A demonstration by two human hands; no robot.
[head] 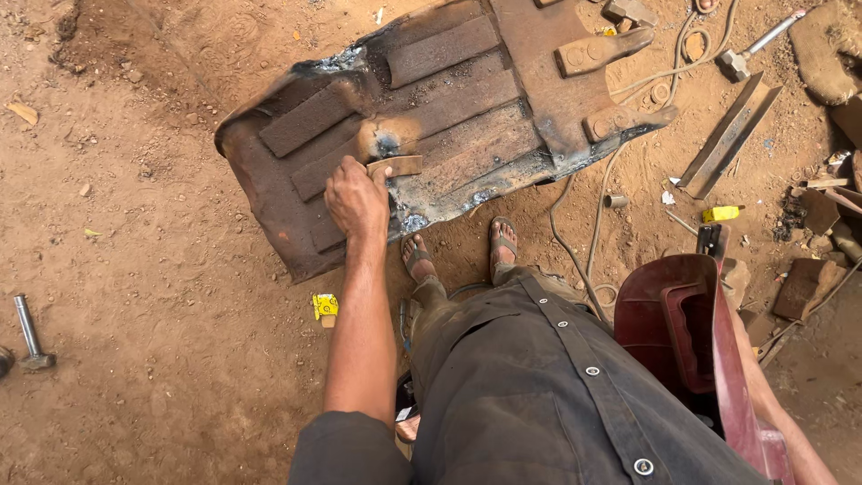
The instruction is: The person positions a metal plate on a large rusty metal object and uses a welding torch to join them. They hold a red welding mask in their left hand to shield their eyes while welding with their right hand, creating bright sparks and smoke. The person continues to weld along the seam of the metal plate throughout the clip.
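Dark shirt cloth (539, 395) with round snaps fills the bottom of the view, closest of all. Just past it, at about 3 o'clock from the shirt, stands a dark red welding shield (691, 332). It hides the right hand — I cannot tell if that hand is open or closed; only a bit of bare arm shows beneath the shield.

From the shirt, the left hand (356, 202) reaches out toward 11 o'clock. Its fingers are curled and pinch a small rusty metal strip (398, 166), pressing it flat on a big rusty metal plate (431, 126). That plate lies on the dirt ground (162, 269) at 12 o'clock and has many such strips stuck on it in rows.

Two feet in sandals (462, 250) stand at the plate's near edge, just at 3 o'clock from the hand.

A small yellow thing (325, 305) lies at 6 o'clock from the hand. A hammer (29, 334) rests far off at 9 o'clock. Another hammer (759, 47) lies at 2 o'clock — beside a long metal angle bar (729, 136). A thin cable (584, 233) curls over the dirt near the feet.
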